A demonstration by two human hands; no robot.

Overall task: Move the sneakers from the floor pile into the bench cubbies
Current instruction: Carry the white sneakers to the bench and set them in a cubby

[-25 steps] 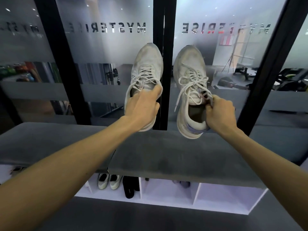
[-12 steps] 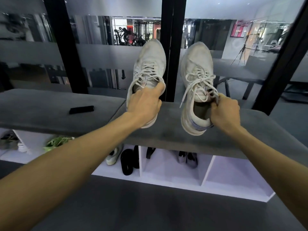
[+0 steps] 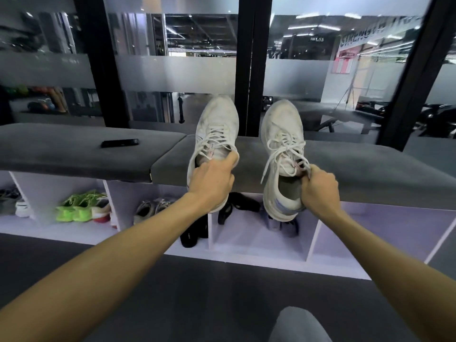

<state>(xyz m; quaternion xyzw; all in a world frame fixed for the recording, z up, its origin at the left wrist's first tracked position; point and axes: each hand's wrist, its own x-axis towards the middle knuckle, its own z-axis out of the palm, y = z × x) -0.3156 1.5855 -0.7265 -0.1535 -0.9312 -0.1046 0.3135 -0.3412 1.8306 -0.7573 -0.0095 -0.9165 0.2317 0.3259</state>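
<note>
I hold a pair of worn white lace-up sneakers in the air in front of the bench. My left hand [image 3: 211, 183] grips the left sneaker [image 3: 217, 129] by its collar, toe pointing up. My right hand [image 3: 319, 187] grips the right sneaker [image 3: 282, 141] at the tongue and collar, laces dangling. Both shoes hang in front of the grey padded bench top [image 3: 365, 169]. Below it are white cubbies [image 3: 256, 243]. The cubby at the far right [image 3: 385, 233] shows no shoes.
A black phone [image 3: 120, 142] lies on the left bench cushion. Neon green sneakers [image 3: 79, 208], grey sneakers [image 3: 148, 209], black slides [image 3: 191, 234] and dark shoes [image 3: 283, 227] fill other cubbies. Glass panels with black frames stand behind. My grey-trousered knee [image 3: 296, 327] shows at the bottom.
Both hands with the sneakers have come down from in front of the glass to bench level. The view has dropped, so more of the cubbies and the floor shows.
</note>
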